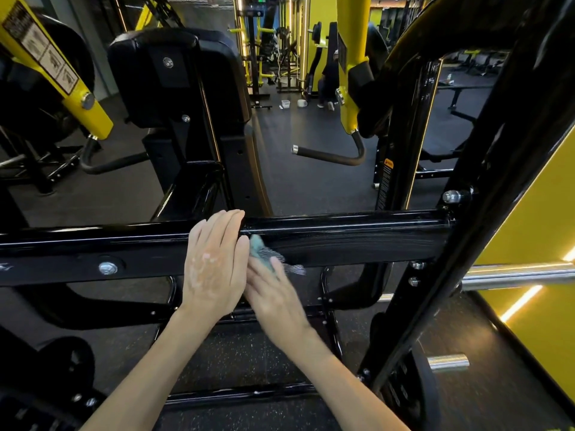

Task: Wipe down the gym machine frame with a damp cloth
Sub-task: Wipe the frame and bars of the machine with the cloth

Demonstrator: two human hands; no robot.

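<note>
A glossy black horizontal frame bar (pixel 357 237) of the gym machine crosses the view at mid height. My left hand (pixel 214 265) lies flat on it with the fingers together and stretched over its top edge. Just to its right, my right hand (pixel 273 293) presses a small teal and grey cloth (pixel 264 251) against the bar's front face. The right hand and cloth are blurred. Faint wet streaks show on the bar to the right of the cloth.
A black slanted upright (pixel 485 188) meets the bar at the right, with a chrome weight peg (pixel 516 275) behind it. A black padded seat back (pixel 174 76) stands behind the bar at the left. Yellow arms and a curved black handle (pixel 329 155) hang beyond. A person crouches far back.
</note>
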